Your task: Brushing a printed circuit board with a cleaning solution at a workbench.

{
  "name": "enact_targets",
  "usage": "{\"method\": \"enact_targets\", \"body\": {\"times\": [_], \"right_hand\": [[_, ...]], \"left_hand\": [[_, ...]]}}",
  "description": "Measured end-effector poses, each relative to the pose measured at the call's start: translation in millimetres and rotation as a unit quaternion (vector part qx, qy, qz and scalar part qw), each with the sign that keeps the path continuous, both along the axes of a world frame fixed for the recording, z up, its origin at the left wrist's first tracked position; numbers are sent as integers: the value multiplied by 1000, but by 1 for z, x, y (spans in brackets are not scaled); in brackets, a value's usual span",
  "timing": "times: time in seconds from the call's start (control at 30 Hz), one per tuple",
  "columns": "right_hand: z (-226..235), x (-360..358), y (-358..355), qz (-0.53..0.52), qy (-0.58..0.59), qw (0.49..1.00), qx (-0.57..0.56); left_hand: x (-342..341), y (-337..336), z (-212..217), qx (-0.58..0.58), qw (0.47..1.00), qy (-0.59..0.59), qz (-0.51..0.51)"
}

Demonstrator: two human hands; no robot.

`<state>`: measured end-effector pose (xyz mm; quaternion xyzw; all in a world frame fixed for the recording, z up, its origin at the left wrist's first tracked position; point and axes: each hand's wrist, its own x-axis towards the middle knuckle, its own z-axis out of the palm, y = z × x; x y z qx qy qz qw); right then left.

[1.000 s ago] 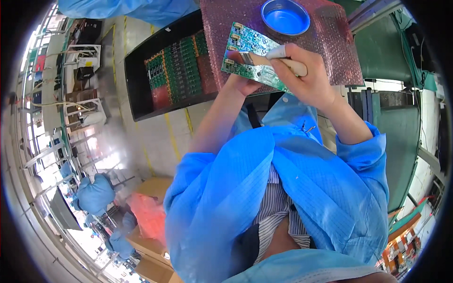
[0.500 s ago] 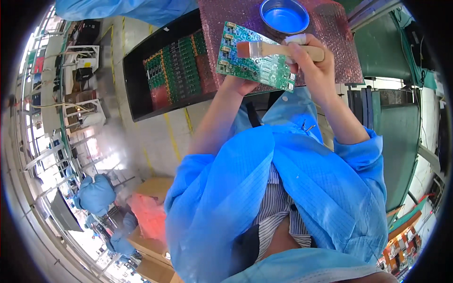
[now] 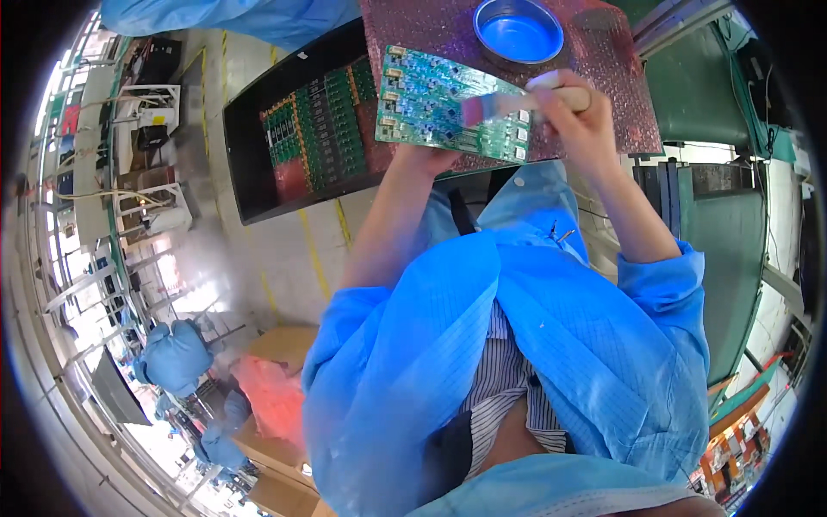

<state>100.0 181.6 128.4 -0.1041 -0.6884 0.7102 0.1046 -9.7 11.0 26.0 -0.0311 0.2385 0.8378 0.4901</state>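
Observation:
My left hand (image 3: 426, 158) holds a green circuit board (image 3: 422, 99) from its near edge, with most of the fingers hidden beneath it. The board is tilted over the pink bubble-wrap sheet and carries pale connectors along its left and right ends. In my right hand (image 3: 579, 116) is a flat paintbrush (image 3: 508, 105) with a light wooden handle, gripped between thumb and fingers. Its reddish bristles are over the right half of the board, slightly blurred; whether they touch it I cannot tell. Beyond the board stands a round metal bowl (image 3: 560, 39) with its inside lit blue.
Left of the bubble wrap (image 3: 616, 86) lies a black tray (image 3: 245, 185) with several green boards (image 3: 323, 129) in rows. A blue-clothed person (image 3: 233, 19) is at the upper left edge. Green-topped surfaces (image 3: 728, 258) extend on the right. Cardboard boxes (image 3: 284, 345) stand at lower left.
The board has shifted left and its angle has changed slightly. The brush has swept from the board's left part to its right, the bristles tilting lower.

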Motion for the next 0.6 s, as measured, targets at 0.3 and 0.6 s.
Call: {"method": "enact_targets", "body": {"times": [0.3,0.6], "right_hand": [[-22,-16,36,-61,39,996,61],[-79,-59,101,-206,-49,964,161]], "left_hand": [[-1,-13,7,39,999,-11,9],[1,-22,-4,74,994,-65,-36]]}}
